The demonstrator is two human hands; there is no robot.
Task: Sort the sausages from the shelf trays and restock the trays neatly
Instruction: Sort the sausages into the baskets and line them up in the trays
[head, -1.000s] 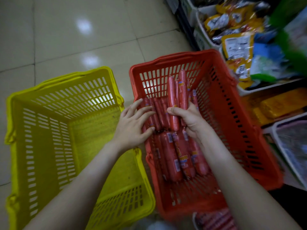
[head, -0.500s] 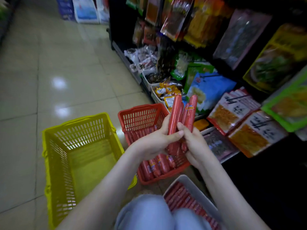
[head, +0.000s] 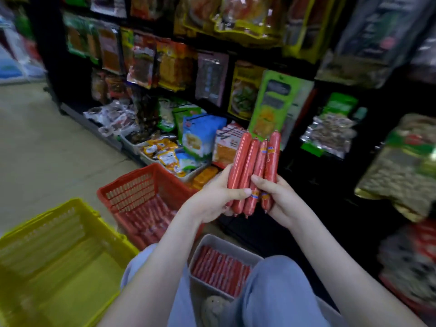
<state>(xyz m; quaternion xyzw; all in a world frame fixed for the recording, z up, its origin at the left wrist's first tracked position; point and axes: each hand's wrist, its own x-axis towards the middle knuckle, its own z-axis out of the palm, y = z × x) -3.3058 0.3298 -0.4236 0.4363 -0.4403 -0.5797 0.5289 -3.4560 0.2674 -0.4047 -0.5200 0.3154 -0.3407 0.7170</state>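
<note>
Both hands hold one upright bunch of several red sausages (head: 253,166) in front of the shelf. My left hand (head: 217,199) grips the bunch from the left, thumb across its front. My right hand (head: 278,199) grips it from the right near the lower ends. A red basket (head: 132,192) on the floor holds more sausages. A grey tray (head: 207,244) between my knees is filled with a neat row of red sausages.
An empty yellow basket (head: 47,256) stands at lower left beside the red one. Shelves of hanging snack packets (head: 271,102) fill the upper and right view. White trays of packets (head: 165,156) sit on the bottom shelf. Tiled floor (head: 47,149) lies at left.
The bunch of sausages came up out of the red basket, and both hands now hold it higher and to the right. The view has swung up toward the shelf.
</note>
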